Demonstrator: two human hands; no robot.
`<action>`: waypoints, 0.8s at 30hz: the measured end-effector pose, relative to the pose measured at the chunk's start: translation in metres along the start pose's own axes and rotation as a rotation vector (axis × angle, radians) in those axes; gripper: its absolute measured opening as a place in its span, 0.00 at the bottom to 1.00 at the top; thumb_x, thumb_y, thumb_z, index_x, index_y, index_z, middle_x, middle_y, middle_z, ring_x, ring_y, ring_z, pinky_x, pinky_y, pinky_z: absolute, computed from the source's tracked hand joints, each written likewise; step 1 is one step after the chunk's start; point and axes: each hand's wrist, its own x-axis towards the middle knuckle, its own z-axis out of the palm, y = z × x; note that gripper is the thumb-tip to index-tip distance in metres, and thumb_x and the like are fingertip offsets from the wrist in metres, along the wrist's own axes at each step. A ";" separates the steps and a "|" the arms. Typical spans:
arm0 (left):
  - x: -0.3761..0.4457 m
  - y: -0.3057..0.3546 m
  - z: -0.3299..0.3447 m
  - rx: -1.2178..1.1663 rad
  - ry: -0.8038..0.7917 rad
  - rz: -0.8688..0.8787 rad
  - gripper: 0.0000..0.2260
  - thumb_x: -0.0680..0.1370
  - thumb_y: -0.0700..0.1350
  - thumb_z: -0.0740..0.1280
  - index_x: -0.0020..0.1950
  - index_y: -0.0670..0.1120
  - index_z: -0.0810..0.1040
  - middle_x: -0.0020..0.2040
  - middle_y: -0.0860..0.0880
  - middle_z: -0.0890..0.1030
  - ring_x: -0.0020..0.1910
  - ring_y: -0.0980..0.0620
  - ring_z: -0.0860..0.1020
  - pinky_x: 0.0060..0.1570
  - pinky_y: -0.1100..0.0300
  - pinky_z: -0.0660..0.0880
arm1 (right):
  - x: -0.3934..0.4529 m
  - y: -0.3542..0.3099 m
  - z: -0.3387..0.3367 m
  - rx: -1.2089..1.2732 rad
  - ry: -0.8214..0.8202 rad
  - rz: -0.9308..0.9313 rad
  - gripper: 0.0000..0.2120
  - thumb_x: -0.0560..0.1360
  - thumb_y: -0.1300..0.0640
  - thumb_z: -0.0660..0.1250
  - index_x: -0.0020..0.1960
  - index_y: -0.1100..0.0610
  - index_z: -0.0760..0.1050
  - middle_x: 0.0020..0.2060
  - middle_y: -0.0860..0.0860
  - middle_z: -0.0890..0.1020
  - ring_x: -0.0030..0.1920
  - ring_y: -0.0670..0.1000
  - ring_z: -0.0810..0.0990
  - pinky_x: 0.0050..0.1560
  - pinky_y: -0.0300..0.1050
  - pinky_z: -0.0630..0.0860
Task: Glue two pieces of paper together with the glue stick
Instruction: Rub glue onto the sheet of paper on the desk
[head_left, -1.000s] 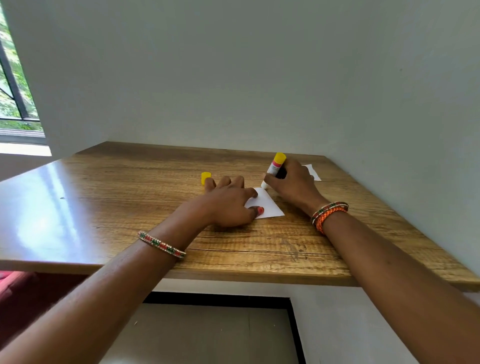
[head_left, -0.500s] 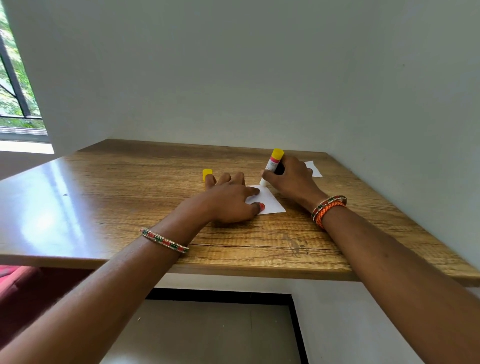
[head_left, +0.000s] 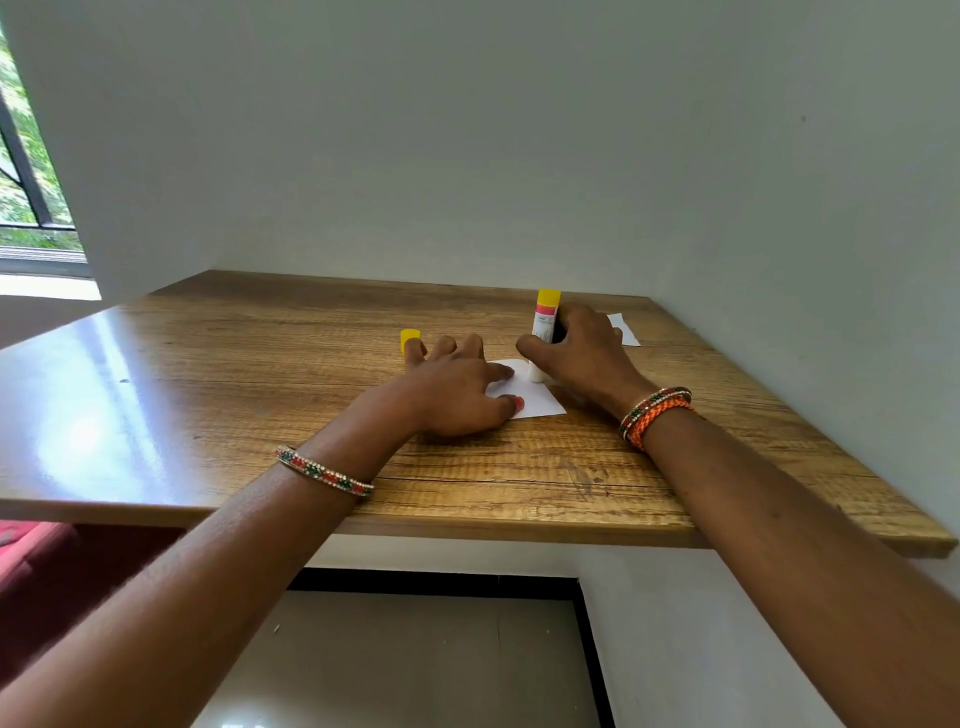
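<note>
Bright daylight from window at left; strong glare on bench left side. Sharp centre, wide-angle stretch twd edges, soft shadows.

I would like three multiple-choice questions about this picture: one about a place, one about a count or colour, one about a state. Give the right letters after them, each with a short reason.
1. Where does the small yellow plastic cap stand?
A. beyond the left hand's fingers
B. on the near white paper
C. on the floor

2. How many white paper pieces show on the wooden table?
A. one
B. two
C. four

3. How is the yellow-ended glue stick held?
A. lying flat
B. nearly upright, tip on paper
C. capped, in the air

Answers: 1 A, it stands just past the left hand; 2 B, one white paper under the hands, another white piece behind the right hand; 3 B, its lower end meets the near sheet.
</note>
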 end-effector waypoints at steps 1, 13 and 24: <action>0.000 0.000 0.000 -0.005 0.003 -0.001 0.25 0.78 0.62 0.52 0.74 0.57 0.59 0.68 0.44 0.64 0.71 0.43 0.57 0.67 0.40 0.51 | -0.002 0.000 -0.001 0.004 0.002 0.001 0.09 0.71 0.49 0.68 0.45 0.52 0.71 0.40 0.48 0.77 0.47 0.53 0.78 0.57 0.63 0.73; 0.001 -0.001 0.002 -0.036 0.016 -0.019 0.25 0.77 0.62 0.53 0.73 0.58 0.60 0.67 0.45 0.64 0.71 0.44 0.58 0.68 0.40 0.48 | -0.023 0.000 -0.010 0.014 -0.002 0.017 0.10 0.71 0.47 0.67 0.46 0.53 0.74 0.39 0.48 0.78 0.46 0.52 0.78 0.57 0.63 0.73; -0.002 0.000 0.002 -0.033 0.041 -0.026 0.25 0.77 0.62 0.53 0.73 0.58 0.61 0.66 0.45 0.66 0.71 0.44 0.59 0.69 0.39 0.48 | -0.038 -0.002 -0.017 0.071 0.007 0.079 0.11 0.72 0.50 0.68 0.46 0.57 0.77 0.41 0.51 0.79 0.45 0.51 0.79 0.53 0.53 0.76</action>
